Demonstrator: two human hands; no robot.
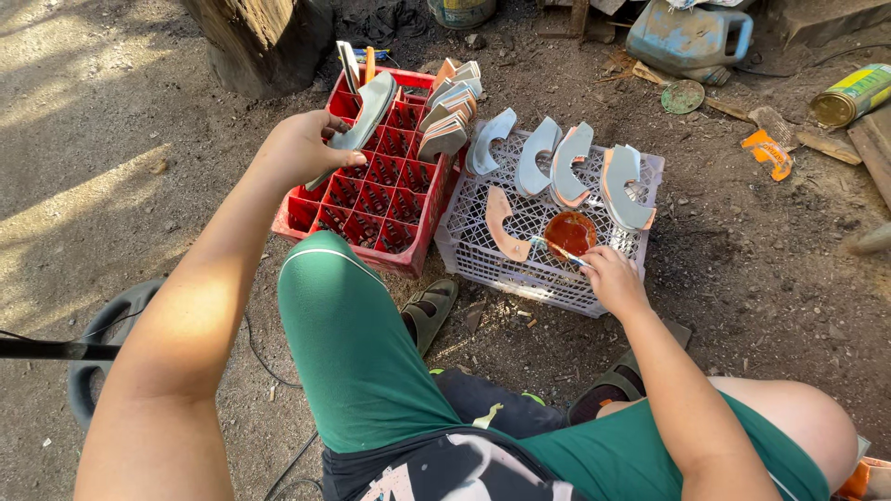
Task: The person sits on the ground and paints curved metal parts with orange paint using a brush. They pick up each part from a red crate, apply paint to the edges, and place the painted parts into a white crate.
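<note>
Left hand (302, 148) raised over the red bottle crate (371, 186), fingers pinching a grey curved shoe-sole piece (367, 116) tilted above the crate's far compartments. More sole pieces (450, 116) stand stacked at the crate's far right corner. Right hand (613, 276) on the white plastic crate (548, 246), fingers pressed together around a thin brush (561, 250), tip in a small bowl of orange-red glue (570, 232). Grey curved pieces (557, 162) lie along the white crate's far edge, one tan piece (501, 223) left of the bowl. Dirt ground (111, 139).
</note>
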